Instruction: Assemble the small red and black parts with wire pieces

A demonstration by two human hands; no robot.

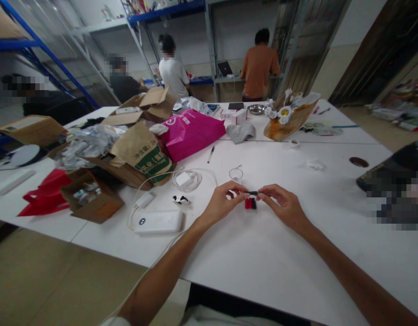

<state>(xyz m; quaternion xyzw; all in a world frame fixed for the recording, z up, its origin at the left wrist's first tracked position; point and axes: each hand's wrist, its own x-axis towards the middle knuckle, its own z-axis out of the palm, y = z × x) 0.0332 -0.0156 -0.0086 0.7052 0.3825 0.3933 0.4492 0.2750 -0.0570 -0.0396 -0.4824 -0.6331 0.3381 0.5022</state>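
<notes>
Both hands pinch a short dark rod-shaped piece between them, just above the white table. At its left end are the fingertips of my left hand. My right hand grips the other end with thumb and fingers. What exactly the piece is cannot be made out. Directly below it, close together on the table, lie small red pieces and a black one of similar shape. A thin looped cable rests just beyond my left hand.
To the left are a white power bank, a coiled white cable and a small panda-like figure. Farther back stand a magenta bag, a brown paper bag and an open carton. A pen lies mid-table; several people are beyond.
</notes>
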